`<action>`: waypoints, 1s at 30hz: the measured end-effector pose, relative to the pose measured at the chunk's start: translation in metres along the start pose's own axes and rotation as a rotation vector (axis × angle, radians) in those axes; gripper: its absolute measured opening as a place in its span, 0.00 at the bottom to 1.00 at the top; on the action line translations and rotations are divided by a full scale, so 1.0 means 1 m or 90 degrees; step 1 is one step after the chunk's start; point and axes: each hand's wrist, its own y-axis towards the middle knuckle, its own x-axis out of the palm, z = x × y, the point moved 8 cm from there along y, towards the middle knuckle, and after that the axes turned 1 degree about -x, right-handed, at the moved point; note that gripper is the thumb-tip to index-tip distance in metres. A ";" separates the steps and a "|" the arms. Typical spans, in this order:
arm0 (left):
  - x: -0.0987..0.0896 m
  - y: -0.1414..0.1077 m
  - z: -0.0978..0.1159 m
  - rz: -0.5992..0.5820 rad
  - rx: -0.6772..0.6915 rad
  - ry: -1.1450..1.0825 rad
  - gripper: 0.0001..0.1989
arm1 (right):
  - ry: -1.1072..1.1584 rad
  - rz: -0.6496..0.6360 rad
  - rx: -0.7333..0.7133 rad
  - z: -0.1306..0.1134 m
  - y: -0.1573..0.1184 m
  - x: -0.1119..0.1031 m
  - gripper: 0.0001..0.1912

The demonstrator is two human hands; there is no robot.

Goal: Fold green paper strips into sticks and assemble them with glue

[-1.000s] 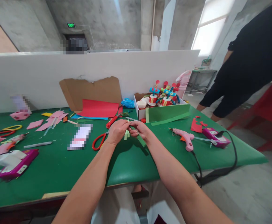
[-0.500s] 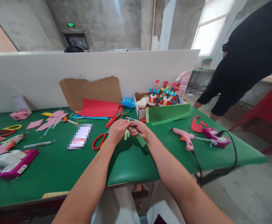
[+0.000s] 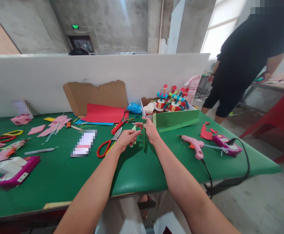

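Note:
My right hand (image 3: 151, 130) grips a darker green paper strip (image 3: 145, 139), which hangs down edge-on from between the fingers. To its left, my left hand (image 3: 126, 139) is closed, thumb and forefinger pinched together a short way from the strip. Whatever the pinch holds, if anything, is too small to make out. Light green paper strips (image 3: 134, 128) show behind and below the left fingers, apparently on the table and partly hidden. Red-handled scissors (image 3: 104, 148) lie just left of my left hand, blades pointing away. Behind them is a red-handled tool (image 3: 117, 127).
A pink glue gun (image 3: 193, 145) and a purple power strip (image 3: 227, 145) lie at right, cable over the edge. Behind my hands stands a box (image 3: 178, 118) of paper-cup figures. Red paper (image 3: 105, 113) and pink scraps (image 3: 56, 123) lie left. A person (image 3: 246, 61) stands at right.
My hands have come apart: the left drew back toward me, the right lifted slightly and turned the green strip more upright. The person at right has shifted position.

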 end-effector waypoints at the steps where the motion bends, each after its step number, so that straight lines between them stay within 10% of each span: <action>1: 0.002 -0.002 0.000 0.003 -0.015 0.003 0.22 | 0.009 -0.017 0.009 0.001 -0.001 0.002 0.20; 8: 0.016 -0.007 -0.001 -0.068 -0.049 -0.076 0.24 | 0.024 -0.111 -0.006 -0.001 -0.014 0.025 0.20; 12: -0.011 -0.002 0.004 0.071 0.000 -0.151 0.24 | -0.004 -0.084 0.115 0.019 -0.015 0.023 0.09; 17: -0.041 -0.002 0.007 0.229 0.037 -0.187 0.21 | -0.001 -0.187 0.323 0.048 -0.026 0.030 0.18; 30: -0.046 0.003 -0.003 0.251 0.021 -0.196 0.19 | 0.102 -0.289 0.384 0.051 -0.038 0.042 0.18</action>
